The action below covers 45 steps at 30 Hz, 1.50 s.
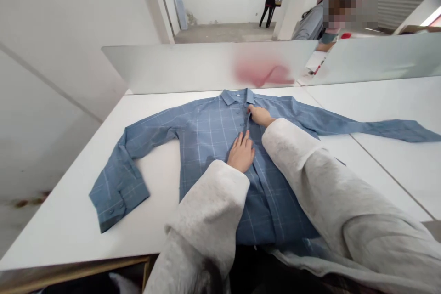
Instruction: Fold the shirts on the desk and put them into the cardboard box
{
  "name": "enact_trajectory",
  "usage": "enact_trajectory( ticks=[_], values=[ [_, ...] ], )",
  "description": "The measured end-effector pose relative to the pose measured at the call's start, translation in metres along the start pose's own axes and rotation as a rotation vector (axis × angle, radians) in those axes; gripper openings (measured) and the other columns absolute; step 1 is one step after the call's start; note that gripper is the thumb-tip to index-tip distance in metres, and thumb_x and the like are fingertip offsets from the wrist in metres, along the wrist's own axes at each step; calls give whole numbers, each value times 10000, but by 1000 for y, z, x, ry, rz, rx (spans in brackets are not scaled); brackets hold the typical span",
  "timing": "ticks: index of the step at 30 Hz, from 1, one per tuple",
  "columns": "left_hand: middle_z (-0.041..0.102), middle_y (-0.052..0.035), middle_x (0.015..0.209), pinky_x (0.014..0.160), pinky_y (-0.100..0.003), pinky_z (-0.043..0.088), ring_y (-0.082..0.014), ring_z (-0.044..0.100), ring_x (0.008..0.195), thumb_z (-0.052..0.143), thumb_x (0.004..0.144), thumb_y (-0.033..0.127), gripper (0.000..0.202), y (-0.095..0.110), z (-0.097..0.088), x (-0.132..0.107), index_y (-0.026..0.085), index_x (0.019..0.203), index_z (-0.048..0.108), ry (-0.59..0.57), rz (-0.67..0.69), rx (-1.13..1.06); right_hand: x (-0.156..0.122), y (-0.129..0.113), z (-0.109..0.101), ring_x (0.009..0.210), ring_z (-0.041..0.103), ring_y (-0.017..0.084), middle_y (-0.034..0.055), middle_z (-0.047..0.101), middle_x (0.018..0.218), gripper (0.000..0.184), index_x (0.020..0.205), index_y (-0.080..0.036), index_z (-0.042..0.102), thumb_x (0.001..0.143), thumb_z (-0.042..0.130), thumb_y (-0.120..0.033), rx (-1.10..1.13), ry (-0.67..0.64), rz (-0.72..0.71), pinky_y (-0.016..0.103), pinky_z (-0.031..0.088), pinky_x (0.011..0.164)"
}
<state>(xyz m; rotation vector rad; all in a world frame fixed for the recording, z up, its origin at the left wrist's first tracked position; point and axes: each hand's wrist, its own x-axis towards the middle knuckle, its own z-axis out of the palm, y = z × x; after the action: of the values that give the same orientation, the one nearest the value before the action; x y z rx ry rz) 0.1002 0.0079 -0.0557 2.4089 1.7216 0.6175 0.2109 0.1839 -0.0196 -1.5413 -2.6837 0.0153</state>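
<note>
A blue checked long-sleeved shirt (206,138) lies spread front-up on the white table (69,220), collar away from me, both sleeves stretched out to the sides. My left hand (241,151) rests flat on the shirt's front next to the button strip, fingers together and stretched out. My right hand (261,115) is further up near the collar, fingers pinched on the button strip of the shirt. Both my arms are in pale fleecy sleeves.
A frosted divider panel (179,66) stands along the table's far edge, with a blurred red shape behind it. A second white table (396,101) adjoins on the right. A person sits beyond the divider at upper right; another stands far back in the room.
</note>
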Motion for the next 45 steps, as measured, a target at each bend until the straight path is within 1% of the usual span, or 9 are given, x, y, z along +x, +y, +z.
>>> enact_trajectory(
  ticks=[8,12,16,19,26,30,35,40,45],
  values=[
    [325,-174,1483,1119,-481,296,-283,218,1401,377,917,211,258,3,2,-1,108,1092,536,16,11,-11,24,-8,9,943,575,256,145,589,1149,351,1164,-159,528,913,284,-138,73,284,102,339,425,777],
    [338,-233,1457,1126,-460,281,-296,223,1396,401,900,211,295,2,4,-1,56,1123,517,14,-10,-6,34,-22,27,982,544,281,180,568,1106,331,1110,-121,577,921,312,-186,85,267,39,370,429,816],
    [387,-207,1437,1115,-472,296,-286,264,1384,405,893,222,310,2,3,-1,76,1147,508,5,-12,-20,43,-17,41,971,555,283,206,540,1141,390,1224,-91,516,894,311,-134,123,288,69,383,441,816],
    [409,-163,1435,1123,-450,287,-291,281,1376,401,895,237,309,2,1,-2,93,1140,521,14,-7,-17,51,-6,42,965,569,289,218,555,1149,491,1323,-62,410,846,293,-62,195,325,170,394,441,813],
    [428,-137,1421,1136,-447,257,-282,265,1380,391,906,260,412,2,-1,-2,108,1283,461,21,15,4,65,5,36,972,572,268,150,630,1083,323,1061,-130,595,855,347,-141,295,350,161,367,430,852],
    [446,-122,1405,1131,-452,260,-277,269,1375,396,899,260,442,3,0,-2,113,1315,434,25,19,4,77,-2,31,923,582,262,128,651,1018,317,1074,-141,579,864,342,-152,314,452,91,376,446,813],
    [441,-117,1403,1141,-428,241,-295,238,1384,434,869,246,475,3,-4,-2,80,1314,427,9,24,-10,83,-22,42,922,583,263,157,607,1075,274,1101,-132,566,868,428,-175,263,337,48,363,450,800],
    [443,-119,1395,1135,-431,252,-300,257,1373,456,859,247,467,3,-5,-1,80,1294,437,5,23,-22,78,-26,51,979,553,259,165,593,1081,355,1166,-104,542,895,314,-133,278,433,17,368,426,868],
    [566,-111,1227,1088,-410,318,-267,426,1251,433,883,224,320,3,-7,2,101,1164,524,15,21,-20,69,-25,44,1028,522,248,134,606,1087,458,1186,-133,554,850,250,-62,262,531,91,376,406,891]
  ],
)
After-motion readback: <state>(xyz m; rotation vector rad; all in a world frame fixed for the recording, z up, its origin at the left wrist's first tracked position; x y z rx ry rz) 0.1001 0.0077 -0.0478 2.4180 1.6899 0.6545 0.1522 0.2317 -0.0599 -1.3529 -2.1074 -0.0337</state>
